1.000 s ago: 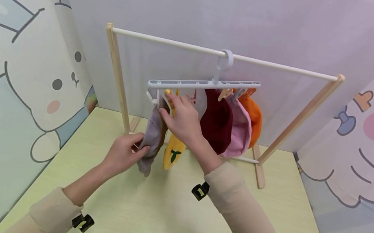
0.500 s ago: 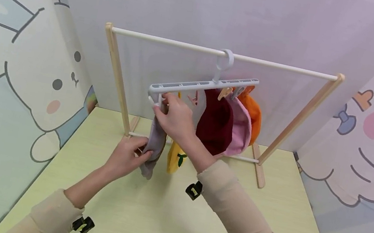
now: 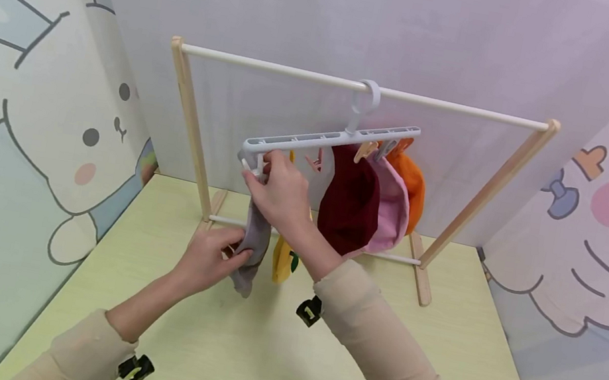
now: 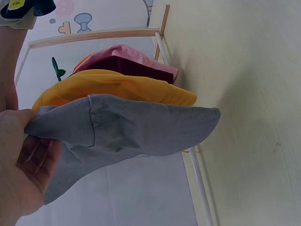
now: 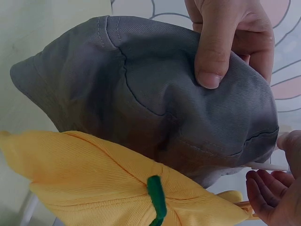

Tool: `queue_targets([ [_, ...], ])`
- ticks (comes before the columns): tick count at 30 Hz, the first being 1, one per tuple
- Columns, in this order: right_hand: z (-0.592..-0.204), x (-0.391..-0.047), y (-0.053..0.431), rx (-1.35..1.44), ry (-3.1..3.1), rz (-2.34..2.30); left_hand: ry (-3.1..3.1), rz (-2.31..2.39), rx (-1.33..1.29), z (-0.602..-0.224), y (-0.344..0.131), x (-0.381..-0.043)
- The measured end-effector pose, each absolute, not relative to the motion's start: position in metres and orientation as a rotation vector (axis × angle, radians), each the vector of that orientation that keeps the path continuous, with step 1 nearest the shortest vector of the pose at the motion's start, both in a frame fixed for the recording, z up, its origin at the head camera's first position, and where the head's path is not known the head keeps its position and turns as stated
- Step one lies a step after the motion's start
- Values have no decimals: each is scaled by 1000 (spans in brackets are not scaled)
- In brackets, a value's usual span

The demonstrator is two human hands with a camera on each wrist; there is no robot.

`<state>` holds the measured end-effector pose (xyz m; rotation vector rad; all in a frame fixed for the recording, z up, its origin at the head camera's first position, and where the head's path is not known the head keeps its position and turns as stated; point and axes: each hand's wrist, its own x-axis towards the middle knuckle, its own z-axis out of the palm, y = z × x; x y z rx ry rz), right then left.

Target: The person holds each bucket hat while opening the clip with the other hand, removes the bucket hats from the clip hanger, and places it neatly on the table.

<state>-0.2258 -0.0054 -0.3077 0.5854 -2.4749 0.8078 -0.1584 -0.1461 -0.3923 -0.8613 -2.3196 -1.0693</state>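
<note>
Across the back and both sides, we see smooth cloth-like backdrops (image 3: 456, 41), the side ones printed with cartoon animals, above a pale, wood-grained table (image 3: 227, 365). On it stands a drying rack (image 3: 192, 124) of slanted wooden posts and round white rods; from its top rod a slotted, light grey plastic hanger (image 3: 312, 142) hangs tilted, lower at the gray hat's end.

That gray hat (image 3: 256, 236) is at the end of the row nearest the left hand (image 3: 208, 261), its twill soft and creased, with stitched seams and a drooping, rounded brim. Beside it we find a ribbed yellow hat (image 5: 103, 174) bearing a green leaf (image 5: 157, 197).

We count five hats clearly: gray, yellow, a maroon one (image 3: 350, 204), a pink one (image 3: 395, 205) and an orange one (image 3: 413, 188).

Of two hands, the left pinches the gray hat's fabric; the right hand (image 3: 282, 193) pinches a white clothespin (image 3: 259, 165) by that hat's upper end. Whether it grips the cloth, we cannot tell.
</note>
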Motion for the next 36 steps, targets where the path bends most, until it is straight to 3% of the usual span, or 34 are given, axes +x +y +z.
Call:
queue_targets([
  [12, -310, -223, -12, 462, -2484, 708, -2360, -1093, -867, -395, -143, -157],
  [36, -312, -226, -7, 510, -2441, 686, -2370, -1117, -808, -392, -148, -156],
])
